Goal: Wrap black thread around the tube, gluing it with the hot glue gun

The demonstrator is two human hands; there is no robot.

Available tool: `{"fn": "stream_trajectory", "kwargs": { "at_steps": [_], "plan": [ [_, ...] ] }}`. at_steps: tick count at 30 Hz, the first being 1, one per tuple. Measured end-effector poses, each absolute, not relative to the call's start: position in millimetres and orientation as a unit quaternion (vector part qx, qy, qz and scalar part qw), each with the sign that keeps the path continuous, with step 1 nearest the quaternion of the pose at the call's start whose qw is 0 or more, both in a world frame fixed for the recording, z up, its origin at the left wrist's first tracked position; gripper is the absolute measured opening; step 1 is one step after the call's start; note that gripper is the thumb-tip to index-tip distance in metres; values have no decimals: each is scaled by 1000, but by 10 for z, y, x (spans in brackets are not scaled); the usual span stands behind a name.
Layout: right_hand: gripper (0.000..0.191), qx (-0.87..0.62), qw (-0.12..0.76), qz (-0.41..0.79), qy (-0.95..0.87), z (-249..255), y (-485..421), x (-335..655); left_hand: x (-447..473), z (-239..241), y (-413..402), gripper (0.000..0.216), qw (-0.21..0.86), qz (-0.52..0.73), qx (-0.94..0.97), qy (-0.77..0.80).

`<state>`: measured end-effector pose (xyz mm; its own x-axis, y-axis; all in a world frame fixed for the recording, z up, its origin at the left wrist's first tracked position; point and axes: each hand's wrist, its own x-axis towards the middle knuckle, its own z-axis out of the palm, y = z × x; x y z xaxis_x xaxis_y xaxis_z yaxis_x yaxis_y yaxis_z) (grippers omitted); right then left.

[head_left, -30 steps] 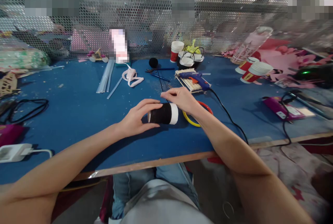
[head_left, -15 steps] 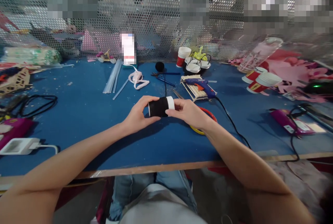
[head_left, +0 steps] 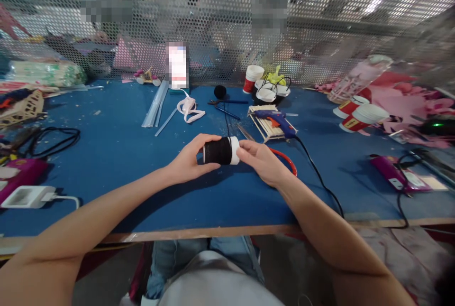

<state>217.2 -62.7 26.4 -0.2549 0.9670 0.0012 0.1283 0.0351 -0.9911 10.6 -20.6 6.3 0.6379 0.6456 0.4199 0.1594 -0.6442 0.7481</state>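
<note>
A paper cup wound with black thread [head_left: 221, 150] lies sideways above the blue table [head_left: 113, 154], white rim to the right. My left hand [head_left: 188, 161] grips its left end with thumb and fingers curled round it. My right hand [head_left: 259, 161] holds the white right end with its fingertips. A thin black thread runs from the cup back toward a black ball of yarn [head_left: 220, 91].
Behind my right hand lie red and yellow rings [head_left: 286, 159], scissors and a blue glue gun [head_left: 275, 120] on a stick rack, its cord trailing to the table edge. Cups [head_left: 253, 78], white ribbon [head_left: 190, 108], glue sticks, cables and a perforated metal screen [head_left: 220, 21] surround the spot.
My right hand came down from above the cup to grip its white end. The view shifted slightly; the cup stays between both hands.
</note>
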Motion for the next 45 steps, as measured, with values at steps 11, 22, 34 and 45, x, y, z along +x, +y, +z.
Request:
{"fn": "stream_trajectory", "kwargs": {
  "at_steps": [11,22,34,45],
  "plan": [
    [31,-546,476,392,-567,173,-527,2209,130,123,-176,48,288,307,881,219],
    [44,-462,421,425,-655,431,-418,2215,172,175,-188,46,314,217,902,203],
    [56,-480,312,460,-679,420,-1,2055,142,235,-98,64,266,180,929,185],
    [24,-726,295,-9,-621,779,-17,3048,113,172,15,52,256,220,916,215]
  ]
}}
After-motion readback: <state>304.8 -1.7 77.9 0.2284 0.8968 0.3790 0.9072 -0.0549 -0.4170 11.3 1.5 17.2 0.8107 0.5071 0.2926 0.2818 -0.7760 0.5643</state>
